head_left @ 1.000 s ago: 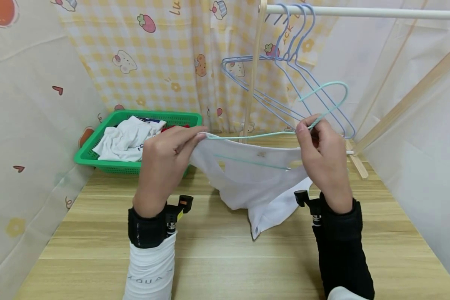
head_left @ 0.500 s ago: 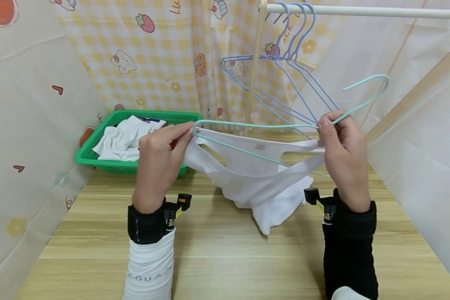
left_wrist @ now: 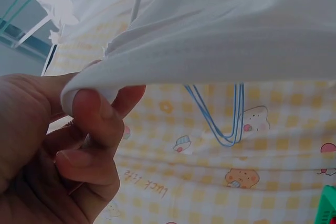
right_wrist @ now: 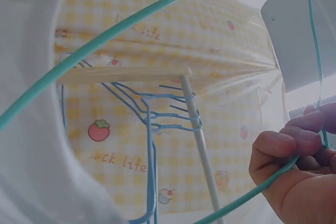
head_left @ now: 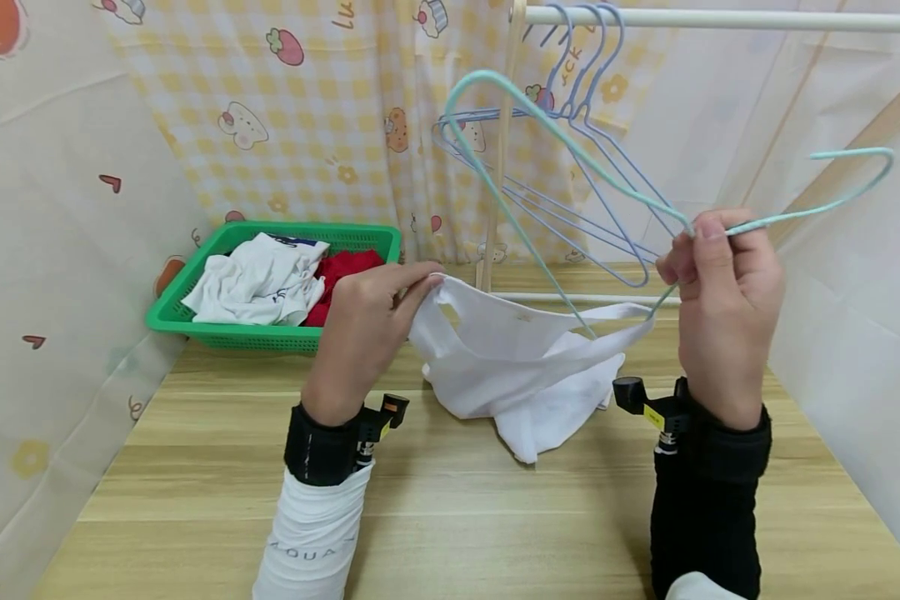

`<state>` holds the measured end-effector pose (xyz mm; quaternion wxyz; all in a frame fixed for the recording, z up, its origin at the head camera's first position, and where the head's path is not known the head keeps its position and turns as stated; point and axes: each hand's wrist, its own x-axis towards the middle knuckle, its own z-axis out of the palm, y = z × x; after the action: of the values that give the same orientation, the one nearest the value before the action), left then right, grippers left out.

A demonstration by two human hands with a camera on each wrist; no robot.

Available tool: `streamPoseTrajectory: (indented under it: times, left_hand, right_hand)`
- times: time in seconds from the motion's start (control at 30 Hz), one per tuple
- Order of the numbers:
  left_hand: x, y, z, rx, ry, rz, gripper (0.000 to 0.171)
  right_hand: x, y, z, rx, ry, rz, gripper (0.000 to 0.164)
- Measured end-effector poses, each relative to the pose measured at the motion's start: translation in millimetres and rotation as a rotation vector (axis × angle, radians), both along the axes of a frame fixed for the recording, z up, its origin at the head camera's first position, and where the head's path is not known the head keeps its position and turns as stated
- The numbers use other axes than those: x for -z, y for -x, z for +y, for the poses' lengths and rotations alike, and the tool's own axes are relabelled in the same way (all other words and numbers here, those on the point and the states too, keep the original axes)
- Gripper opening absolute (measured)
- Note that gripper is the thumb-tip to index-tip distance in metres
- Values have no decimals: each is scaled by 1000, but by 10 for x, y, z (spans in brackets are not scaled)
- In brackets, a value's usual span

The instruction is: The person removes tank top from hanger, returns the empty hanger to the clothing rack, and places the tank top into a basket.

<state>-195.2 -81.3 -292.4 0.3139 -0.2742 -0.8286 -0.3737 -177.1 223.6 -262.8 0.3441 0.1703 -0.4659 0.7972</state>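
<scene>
My left hand (head_left: pixel 375 333) pinches the edge of a white sleeveless top (head_left: pixel 468 379), its strap held up off the wooden table (head_left: pixel 450 525). In the left wrist view, the thumb and fingers of that hand (left_wrist: pixel 89 166) fold over the white fabric. My right hand (head_left: pixel 731 308) grips a mint-green wire hanger (head_left: pixel 487 76) at the base of its hook, which points right. The hanger's left end stands raised above the top, outside the neckline. Its lower right part runs down into the right strap. The right wrist view shows the fingers (right_wrist: pixel 304 179) curled round the wire.
A green basket (head_left: pixel 167 312) at the back left holds white clothing (head_left: pixel 258 283) and red clothing (head_left: pixel 345 265). Behind, several blue hangers (head_left: pixel 587 107) hang from the white rail (head_left: pixel 720 18) of a wooden-legged rack. A patterned curtain (head_left: pixel 330 125) closes off the back.
The hanger's left end has come away from my left fingertips and swung up above the top. My right hand has moved right with the hanger; my left hand has shifted slightly right.
</scene>
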Motion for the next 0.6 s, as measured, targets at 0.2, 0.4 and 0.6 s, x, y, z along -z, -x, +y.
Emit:
streamPoseTrajectory:
  times: [0.2, 0.4, 0.6]
  left_hand:
    - [23, 28, 44, 16, 55, -44, 19]
    - [39, 51, 60, 9, 118, -167, 20]
    - [65, 84, 55, 3, 176, -312, 23]
  right_hand:
    - [-78, -53, 3, 24, 143, 73, 18]
    - [-157, -121, 54, 115, 252, 114, 21]
    - [-199, -177, 244, 304, 331, 128, 21]
